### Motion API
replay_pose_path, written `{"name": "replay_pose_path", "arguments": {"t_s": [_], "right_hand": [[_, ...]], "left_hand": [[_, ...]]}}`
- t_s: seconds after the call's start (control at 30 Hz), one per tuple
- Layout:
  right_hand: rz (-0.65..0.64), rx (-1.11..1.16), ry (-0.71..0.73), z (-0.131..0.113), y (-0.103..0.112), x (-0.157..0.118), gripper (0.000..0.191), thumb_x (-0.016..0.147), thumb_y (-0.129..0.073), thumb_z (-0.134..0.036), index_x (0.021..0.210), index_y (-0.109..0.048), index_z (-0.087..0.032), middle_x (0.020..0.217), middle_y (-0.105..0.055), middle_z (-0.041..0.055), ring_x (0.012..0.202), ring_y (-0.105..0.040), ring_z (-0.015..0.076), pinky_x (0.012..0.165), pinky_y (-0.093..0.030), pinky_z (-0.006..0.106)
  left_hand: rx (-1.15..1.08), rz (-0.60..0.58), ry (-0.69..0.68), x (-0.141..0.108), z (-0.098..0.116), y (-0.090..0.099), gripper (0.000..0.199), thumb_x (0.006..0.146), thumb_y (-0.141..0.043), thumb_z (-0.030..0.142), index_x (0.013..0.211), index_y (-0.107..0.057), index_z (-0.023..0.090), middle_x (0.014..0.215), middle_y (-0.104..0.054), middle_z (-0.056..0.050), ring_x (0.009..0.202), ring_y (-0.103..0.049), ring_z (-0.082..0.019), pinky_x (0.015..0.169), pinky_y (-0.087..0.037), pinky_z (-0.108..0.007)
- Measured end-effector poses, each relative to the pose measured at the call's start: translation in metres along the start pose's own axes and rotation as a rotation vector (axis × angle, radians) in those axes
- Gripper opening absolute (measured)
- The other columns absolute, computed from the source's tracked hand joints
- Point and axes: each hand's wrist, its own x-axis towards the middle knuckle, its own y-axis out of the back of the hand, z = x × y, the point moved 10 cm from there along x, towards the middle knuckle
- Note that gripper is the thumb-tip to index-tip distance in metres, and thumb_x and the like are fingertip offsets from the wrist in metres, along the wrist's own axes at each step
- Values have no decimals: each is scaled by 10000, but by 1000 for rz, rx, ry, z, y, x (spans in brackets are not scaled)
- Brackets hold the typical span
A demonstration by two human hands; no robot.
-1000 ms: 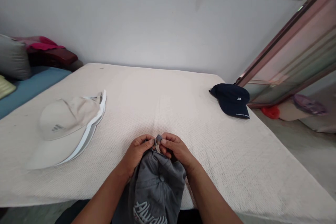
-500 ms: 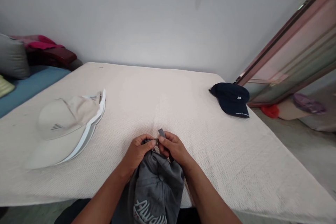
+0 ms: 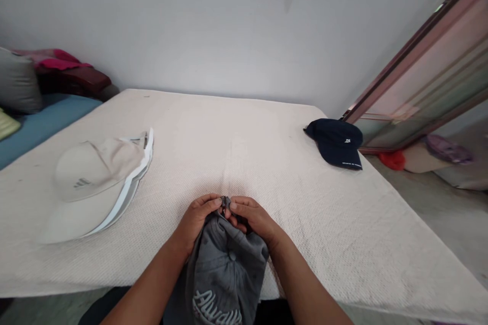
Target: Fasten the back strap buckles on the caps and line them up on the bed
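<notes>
A dark grey baseball cap (image 3: 229,269) with pale stitched lettering lies at the table's front edge, its crown towards me and its back strap turned away. My left hand (image 3: 200,218) pinches the left part of the strap by the buckle. Opposite it, my right hand (image 3: 251,216) pinches the strap's other part (image 3: 227,202), thumb on top, with the fingers curled beneath. The two thumbs are close together, and the fingers partly hide the buckle. Both hands are closed on the cap's strap.
Stacked light caps (image 3: 95,177), the top one beige, lie on the left of the cloth-covered table (image 3: 236,132). A navy cap (image 3: 337,142) sits at the right edge. A wall (image 3: 213,35) stands behind; cushions (image 3: 19,81) are far left, a sliding door (image 3: 430,76) right.
The strap's loose end, which stuck up between my hands, now sits lower and folded at the fingertips. My right thumb has shifted slightly; the other caps have stayed in place.
</notes>
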Motion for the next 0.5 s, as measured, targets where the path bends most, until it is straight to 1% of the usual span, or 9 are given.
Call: {"name": "replay_pose_path", "arguments": {"t_s": [0.13,0.27,0.33,0.4,0.5], "right_hand": [[0,-10,-5,1,0,1,299,814,-571,-430,741,-616,-144,540,-503,-35,398,-358,51,379,-198,197],[33,-30,18,-2,2,1,365,813,-561,-501,744,-606,-145,534,-497,-38,393,-357,50,376,-196,200],[47,-17,19,-2,3,2,368,797,-578,-517,752,-594,-152,524,-489,-45,389,-345,51,374,-193,201],[58,2,25,-2,5,2,360,785,-592,-515,748,-580,-158,515,-483,-50,383,-337,52,372,-189,203],[60,9,30,-2,5,2,354,784,-595,-505,729,-574,-155,514,-482,-48,383,-337,51,374,-185,204]], "left_hand": [[-21,-25,1,1,0,-2,105,770,-647,235,718,-644,144,655,-683,-43,598,-649,-178,606,-520,-310],[0,58,10,1,0,6,85,728,-690,220,729,-666,139,650,-683,-31,573,-634,-151,606,-513,-276],[24,88,3,1,1,10,91,711,-704,219,702,-666,138,646,-678,-22,579,-625,-137,613,-506,-254],[42,76,-8,2,1,10,111,712,-702,225,663,-658,136,645,-670,-17,593,-618,-127,626,-499,-241],[39,67,-14,2,1,11,109,708,-707,231,664,-661,142,641,-666,-8,594,-617,-125,629,-498,-240]]}}
